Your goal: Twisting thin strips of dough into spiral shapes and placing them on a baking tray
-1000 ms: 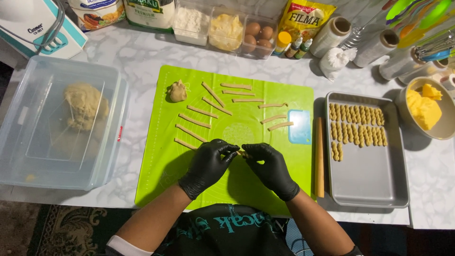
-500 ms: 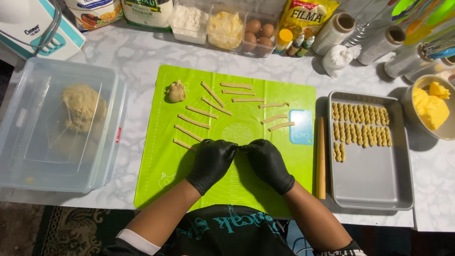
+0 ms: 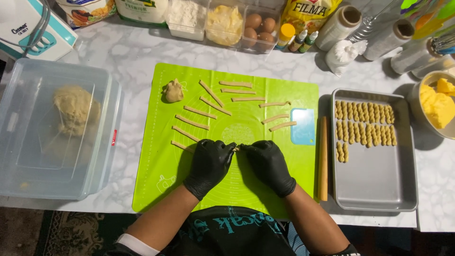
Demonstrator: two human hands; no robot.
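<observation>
Both my hands wear black gloves and press flat on a green silicone mat [image 3: 166, 166]. My left hand [image 3: 210, 161] and my right hand [image 3: 268, 161] lie side by side over a thin dough strip [image 3: 235, 148], of which only a short piece shows between them. Several more dough strips [image 3: 192, 122] lie on the mat beyond my hands. A small dough lump [image 3: 174, 91] sits at the mat's far left.
A metal tray [image 3: 374, 185] on the right holds rows of twisted dough pieces [image 3: 362, 123]. A wooden rolling pin [image 3: 323, 159] and a blue scraper [image 3: 303, 126] lie by the mat's right edge. A clear lidded tub [image 3: 57, 137] with dough stands left. Ingredient containers line the back.
My hands have come down from holding a dough piece between the fingertips to lying flat on the mat over a strip, palms down.
</observation>
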